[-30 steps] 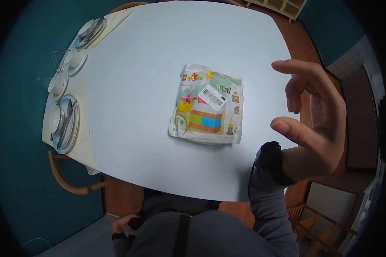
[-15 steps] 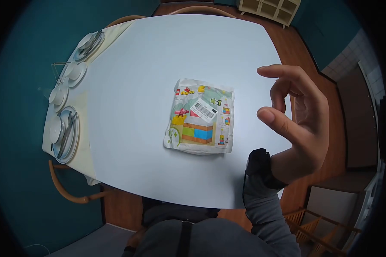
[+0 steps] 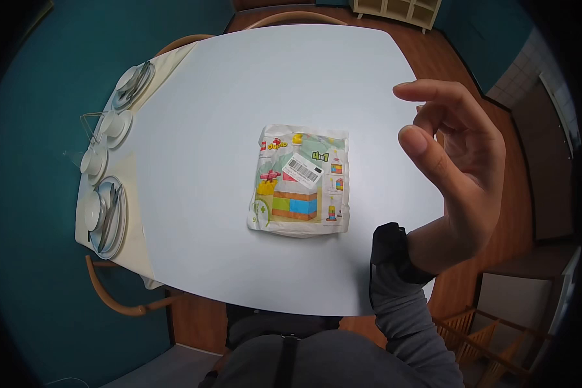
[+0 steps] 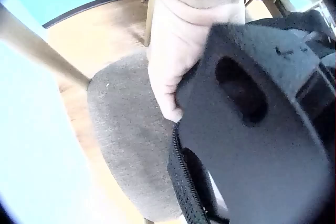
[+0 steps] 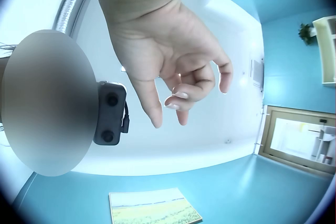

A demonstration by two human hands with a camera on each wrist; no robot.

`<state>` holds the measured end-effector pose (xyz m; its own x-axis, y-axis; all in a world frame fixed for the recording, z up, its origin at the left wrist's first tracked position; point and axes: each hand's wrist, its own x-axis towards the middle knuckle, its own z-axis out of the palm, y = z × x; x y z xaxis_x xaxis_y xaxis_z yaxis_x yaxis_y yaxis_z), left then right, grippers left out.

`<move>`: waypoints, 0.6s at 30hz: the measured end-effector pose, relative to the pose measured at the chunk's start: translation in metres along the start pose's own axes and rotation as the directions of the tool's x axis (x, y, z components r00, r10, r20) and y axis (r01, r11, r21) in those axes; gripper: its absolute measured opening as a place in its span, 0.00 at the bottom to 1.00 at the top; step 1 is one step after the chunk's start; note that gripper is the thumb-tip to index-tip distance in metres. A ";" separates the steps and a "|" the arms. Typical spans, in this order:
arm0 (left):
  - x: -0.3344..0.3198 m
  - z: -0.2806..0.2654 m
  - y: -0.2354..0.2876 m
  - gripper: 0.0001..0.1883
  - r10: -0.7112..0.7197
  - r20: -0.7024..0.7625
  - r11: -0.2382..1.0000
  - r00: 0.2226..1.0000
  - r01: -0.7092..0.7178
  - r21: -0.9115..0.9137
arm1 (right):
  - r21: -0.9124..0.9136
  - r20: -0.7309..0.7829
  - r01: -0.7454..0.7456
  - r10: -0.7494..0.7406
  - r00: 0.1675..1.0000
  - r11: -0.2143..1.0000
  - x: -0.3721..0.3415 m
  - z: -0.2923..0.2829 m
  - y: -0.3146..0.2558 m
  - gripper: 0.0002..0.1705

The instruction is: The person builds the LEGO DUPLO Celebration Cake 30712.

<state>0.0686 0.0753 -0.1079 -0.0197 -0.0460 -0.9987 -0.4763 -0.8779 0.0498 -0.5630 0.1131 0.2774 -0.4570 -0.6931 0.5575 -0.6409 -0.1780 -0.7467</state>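
Observation:
My right hand is raised over the right side of the table, fingers loosely bent, thumb and index finger apart with nothing between them. In the right wrist view the same hand shows the other fingers curled in loosely. A sealed Lego Duplo bag with a barcode sticker lies flat on the white table, left of that hand. My left hand hangs low beside dark clothing with a zipper; its fingers are mostly hidden behind the cloth, so I cannot tell whether it holds anything.
Plates with bowls and cutlery and cups on saucers line the table's left side over a cream cloth. A wooden chair stands by the near left edge. A grey chair seat is beside the left hand.
The head view has tilted, so the table and bag sit lower in it. My right hand stays raised, its thumb now closer to the index finger. The left hand has slipped almost out of head view.

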 end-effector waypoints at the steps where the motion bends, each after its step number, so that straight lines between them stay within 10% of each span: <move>1: 0.001 -0.002 -0.001 0.36 0.000 -0.003 1.000 1.000 0.000 -0.004 | -0.007 -0.005 0.002 -0.002 1.000 1.000 0.000 0.000 0.001 0.21; 18: -0.012 0.000 -0.013 0.35 0.000 0.010 0.998 1.000 0.000 -0.060 | -0.202 -0.126 0.069 -0.096 0.987 0.977 -0.008 -0.026 0.028 0.21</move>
<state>0.0752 0.0872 -0.0965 -0.0283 -0.0417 -0.9987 -0.4224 -0.9051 0.0498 -0.5933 0.1312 0.2613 -0.4679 -0.5791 0.6676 -0.7822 -0.0803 -0.6178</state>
